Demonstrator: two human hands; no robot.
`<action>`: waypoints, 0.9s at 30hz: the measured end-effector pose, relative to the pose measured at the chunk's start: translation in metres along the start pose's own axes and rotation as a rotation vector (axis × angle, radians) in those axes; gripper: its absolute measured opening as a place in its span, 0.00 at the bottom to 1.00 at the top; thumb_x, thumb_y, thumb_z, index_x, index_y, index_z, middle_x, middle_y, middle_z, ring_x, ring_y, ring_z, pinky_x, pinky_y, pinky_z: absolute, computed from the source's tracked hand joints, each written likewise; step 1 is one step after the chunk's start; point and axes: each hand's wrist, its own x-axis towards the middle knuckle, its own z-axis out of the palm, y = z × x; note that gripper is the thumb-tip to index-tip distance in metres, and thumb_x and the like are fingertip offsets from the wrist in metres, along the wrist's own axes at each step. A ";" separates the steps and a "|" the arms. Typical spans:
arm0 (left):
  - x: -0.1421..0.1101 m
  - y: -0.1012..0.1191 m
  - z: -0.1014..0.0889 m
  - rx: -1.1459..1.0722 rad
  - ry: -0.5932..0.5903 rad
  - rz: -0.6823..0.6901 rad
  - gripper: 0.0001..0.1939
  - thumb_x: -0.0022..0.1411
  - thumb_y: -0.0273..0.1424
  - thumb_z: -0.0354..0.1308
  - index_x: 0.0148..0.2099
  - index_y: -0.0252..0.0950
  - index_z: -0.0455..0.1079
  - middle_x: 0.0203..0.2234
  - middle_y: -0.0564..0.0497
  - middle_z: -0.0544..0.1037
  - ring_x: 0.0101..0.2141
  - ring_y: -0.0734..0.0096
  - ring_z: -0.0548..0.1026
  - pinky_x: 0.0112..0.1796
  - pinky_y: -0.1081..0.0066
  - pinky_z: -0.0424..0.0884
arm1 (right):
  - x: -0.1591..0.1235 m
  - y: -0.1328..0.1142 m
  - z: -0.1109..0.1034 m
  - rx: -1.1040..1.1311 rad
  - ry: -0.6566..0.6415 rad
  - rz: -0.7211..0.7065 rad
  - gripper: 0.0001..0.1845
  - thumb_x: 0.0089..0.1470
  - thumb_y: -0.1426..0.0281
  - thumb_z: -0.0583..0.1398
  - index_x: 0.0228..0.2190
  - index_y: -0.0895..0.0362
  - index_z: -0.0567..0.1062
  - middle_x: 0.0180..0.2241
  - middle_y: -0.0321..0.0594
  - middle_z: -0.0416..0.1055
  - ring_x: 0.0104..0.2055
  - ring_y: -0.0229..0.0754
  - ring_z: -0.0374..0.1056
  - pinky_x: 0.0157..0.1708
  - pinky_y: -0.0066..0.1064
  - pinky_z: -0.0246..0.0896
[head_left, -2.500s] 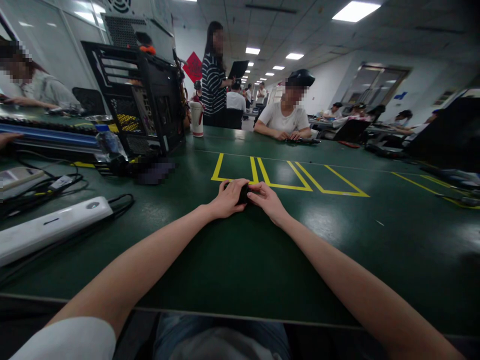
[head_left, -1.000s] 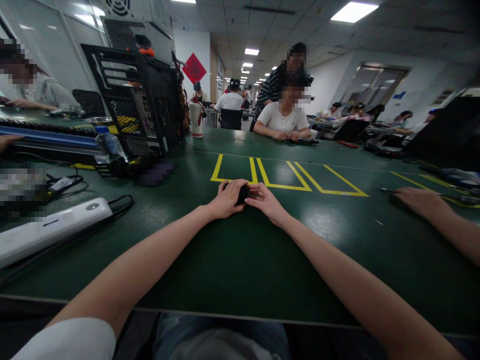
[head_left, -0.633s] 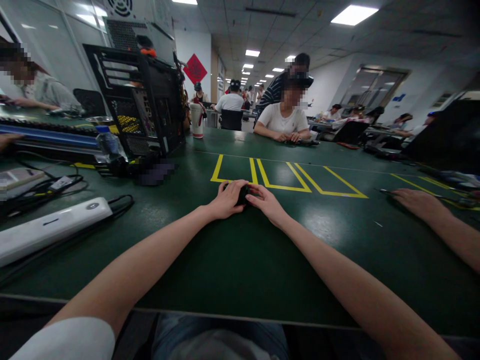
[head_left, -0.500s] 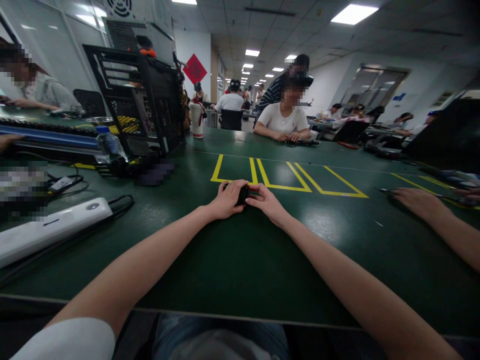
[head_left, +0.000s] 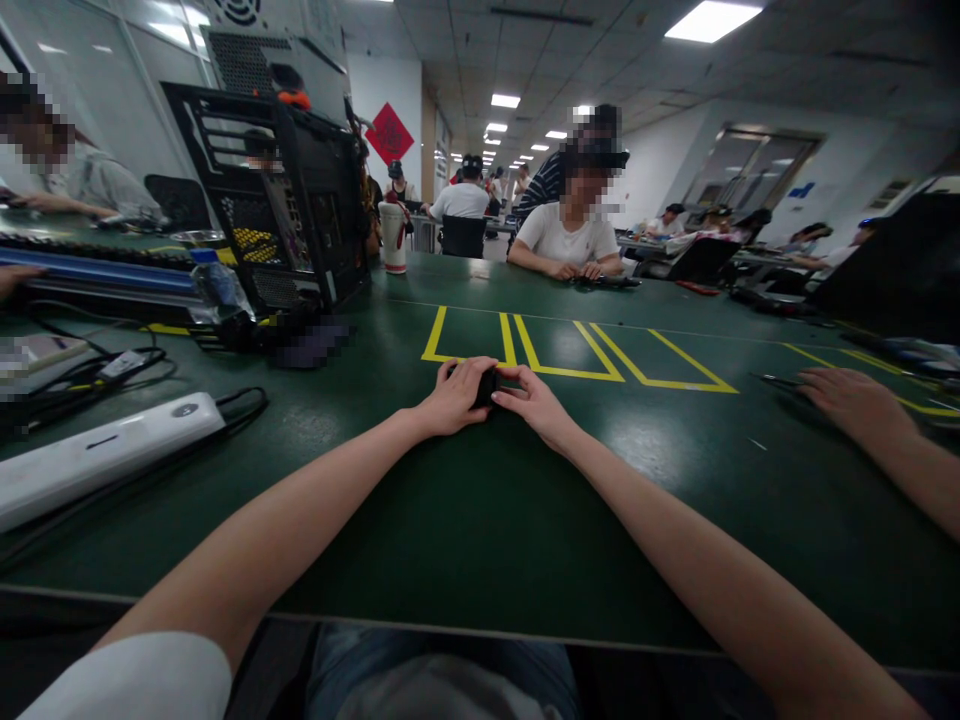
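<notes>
Both my arms reach forward over the green table (head_left: 465, 520). My left hand (head_left: 454, 397) and my right hand (head_left: 534, 404) meet at the near edge of the yellow taped outlines (head_left: 570, 360). Between them sits a small black object (head_left: 487, 386), mostly hidden by my fingers. Both hands have their fingers curled round it. I cannot make out what the object is.
A white power strip (head_left: 97, 455) with black cables lies at the left. An open black computer case (head_left: 277, 200) and a white cup (head_left: 392, 238) stand at the back left. A co-worker's hand (head_left: 851, 400) rests at the right. A person in white (head_left: 570, 235) sits opposite.
My hands have stayed on the small black object. A co-worker's arm came in from the right and rests on the table. A standing person behind walked rightward.
</notes>
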 end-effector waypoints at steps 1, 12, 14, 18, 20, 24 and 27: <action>0.000 0.000 0.000 0.001 0.002 0.003 0.33 0.50 0.30 0.54 0.56 0.39 0.43 0.52 0.44 0.59 0.53 0.59 0.57 0.52 0.54 0.46 | 0.000 0.000 0.000 0.009 -0.005 -0.016 0.21 0.38 0.70 0.64 0.37 0.53 0.66 0.44 0.38 0.64 0.45 0.39 0.64 0.50 0.39 0.56; 0.001 -0.001 0.001 -0.002 0.010 0.000 0.33 0.50 0.30 0.54 0.56 0.39 0.43 0.52 0.44 0.59 0.53 0.59 0.58 0.52 0.55 0.47 | 0.001 0.000 0.000 -0.045 0.061 -0.016 0.18 0.41 0.69 0.62 0.37 0.55 0.67 0.39 0.38 0.66 0.44 0.40 0.63 0.49 0.40 0.57; 0.000 0.000 0.001 0.000 0.011 0.002 0.33 0.50 0.30 0.54 0.56 0.39 0.43 0.52 0.44 0.59 0.53 0.59 0.57 0.52 0.55 0.46 | 0.002 0.000 -0.001 -0.046 0.036 0.009 0.19 0.41 0.69 0.62 0.39 0.55 0.66 0.41 0.39 0.65 0.44 0.40 0.64 0.49 0.41 0.56; 0.001 0.000 0.001 0.003 0.006 0.007 0.33 0.50 0.29 0.54 0.56 0.39 0.43 0.52 0.44 0.59 0.53 0.59 0.58 0.52 0.55 0.46 | 0.002 0.002 -0.001 -0.023 0.006 -0.035 0.19 0.39 0.71 0.64 0.36 0.54 0.66 0.40 0.37 0.64 0.44 0.39 0.63 0.50 0.38 0.57; 0.001 0.000 0.001 0.003 0.008 0.005 0.33 0.50 0.29 0.54 0.56 0.39 0.43 0.52 0.44 0.59 0.53 0.59 0.58 0.52 0.55 0.46 | 0.002 0.002 -0.001 -0.025 0.027 -0.050 0.17 0.40 0.70 0.63 0.34 0.54 0.66 0.39 0.36 0.65 0.45 0.38 0.62 0.49 0.37 0.57; 0.001 -0.001 0.002 0.002 0.014 0.003 0.33 0.51 0.30 0.54 0.56 0.39 0.43 0.52 0.44 0.59 0.53 0.59 0.58 0.52 0.55 0.47 | 0.001 0.001 0.001 -0.021 0.060 -0.009 0.13 0.42 0.67 0.61 0.33 0.54 0.66 0.38 0.36 0.65 0.43 0.39 0.63 0.47 0.40 0.59; 0.001 -0.001 0.003 0.000 0.016 0.003 0.33 0.50 0.30 0.54 0.56 0.39 0.43 0.52 0.44 0.59 0.53 0.59 0.58 0.52 0.55 0.46 | 0.000 -0.001 0.001 -0.032 0.063 0.017 0.17 0.42 0.67 0.62 0.36 0.53 0.65 0.39 0.37 0.65 0.42 0.39 0.64 0.47 0.41 0.59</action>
